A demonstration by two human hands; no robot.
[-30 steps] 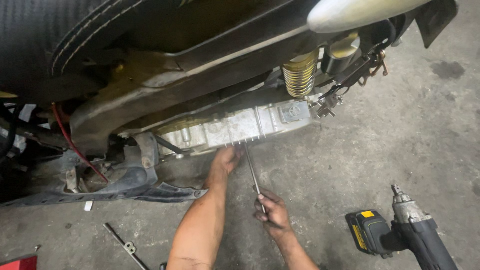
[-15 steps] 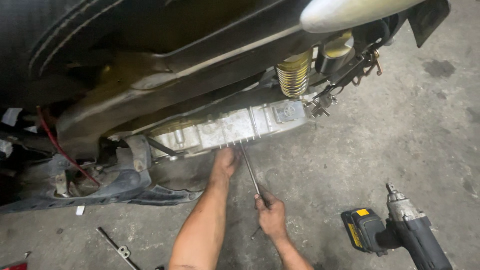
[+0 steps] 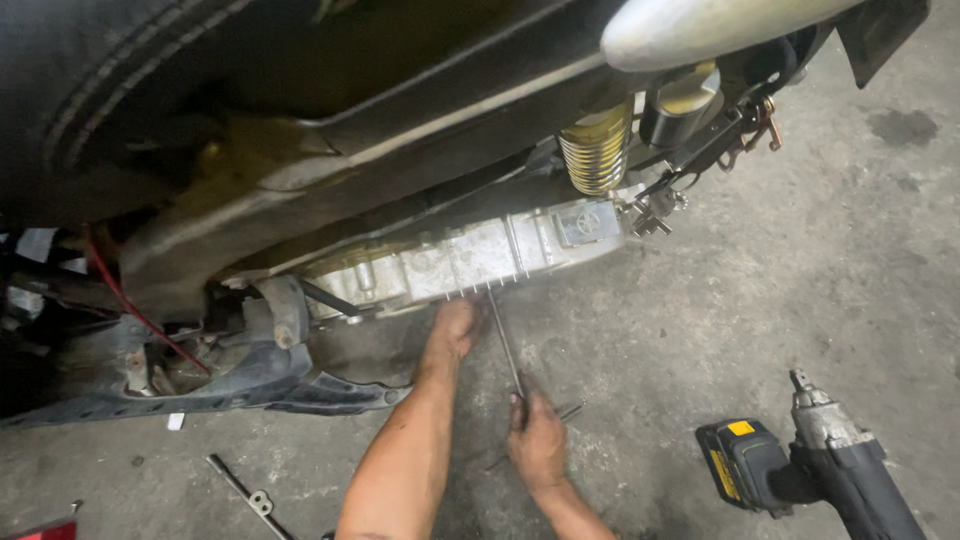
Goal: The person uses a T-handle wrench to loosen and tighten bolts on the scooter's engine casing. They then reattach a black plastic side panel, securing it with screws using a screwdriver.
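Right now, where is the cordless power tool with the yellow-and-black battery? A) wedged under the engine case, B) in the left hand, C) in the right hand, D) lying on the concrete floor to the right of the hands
D: the cordless power tool lies untouched on the concrete floor, while the right hand grips a long thin metal tool and the left hand reaches up to the engine case.
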